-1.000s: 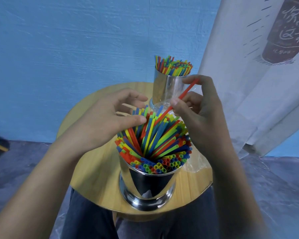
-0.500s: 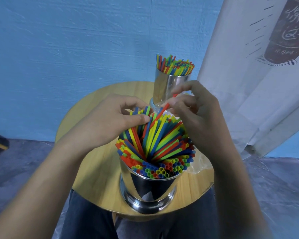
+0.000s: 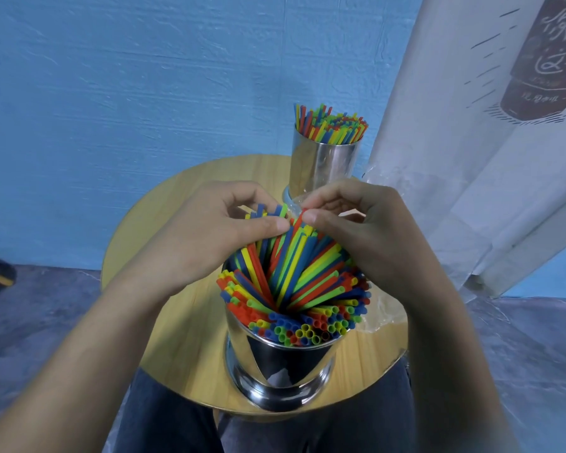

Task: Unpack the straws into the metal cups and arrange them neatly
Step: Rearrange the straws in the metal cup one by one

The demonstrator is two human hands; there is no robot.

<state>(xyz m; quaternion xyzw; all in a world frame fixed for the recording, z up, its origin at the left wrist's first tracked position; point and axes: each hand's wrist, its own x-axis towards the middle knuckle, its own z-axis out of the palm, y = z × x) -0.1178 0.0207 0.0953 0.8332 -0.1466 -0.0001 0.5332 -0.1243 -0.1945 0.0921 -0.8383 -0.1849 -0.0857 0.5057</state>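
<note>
Fingers of the right hand (image 3: 366, 237) pinch a red straw (image 3: 303, 214); the left hand (image 3: 209, 237) curls its fingers round straws (image 3: 294, 282) fanned in the cup (image 3: 275, 364) below them. Forcing it in may splay the bundle or tip the cup.

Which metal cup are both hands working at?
The near cup, its straws splayed, under the left hand and right hand; the far cup stands untouched.

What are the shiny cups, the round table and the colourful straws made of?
The shiny silver cups look like polished metal; their sides reflect like mirrors. The round tan table shows wood grain, perhaps only a printed surface. The thin colourful straws look like smooth, bright plastic.
</note>
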